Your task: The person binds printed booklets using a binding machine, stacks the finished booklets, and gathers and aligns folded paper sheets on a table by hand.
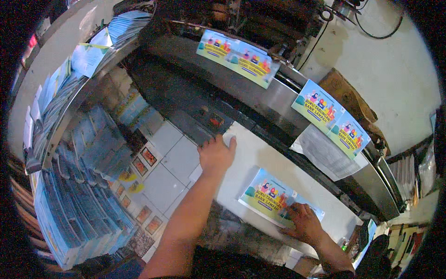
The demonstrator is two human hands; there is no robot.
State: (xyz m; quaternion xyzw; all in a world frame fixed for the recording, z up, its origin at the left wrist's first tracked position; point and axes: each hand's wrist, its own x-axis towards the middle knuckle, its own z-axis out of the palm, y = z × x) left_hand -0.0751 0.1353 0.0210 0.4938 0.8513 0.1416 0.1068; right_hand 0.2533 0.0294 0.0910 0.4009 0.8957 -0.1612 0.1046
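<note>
A small stack of printed sheets (265, 189), light blue and yellow with cartoon figures, lies on a long white board (246, 144) in front of me. My right hand (304, 224) is over the right half of this stack, its fingers bent onto the top sheet and the thumb at the near edge. At the board's far left end, my left hand (217, 154) rests with fingers and thumb apart and nothing visible in it. Its fingertips reach toward the dark machine bed beside the board.
Two matching printed sheets, one (238, 58) at the back and another (331, 118) to the right, lean on the machine's metal rail (278, 95). A grey-marked paper (325, 151) hangs below the second. Piles of light-blue booklets (83, 218) stand at left; more fill a curved shelf (60, 93).
</note>
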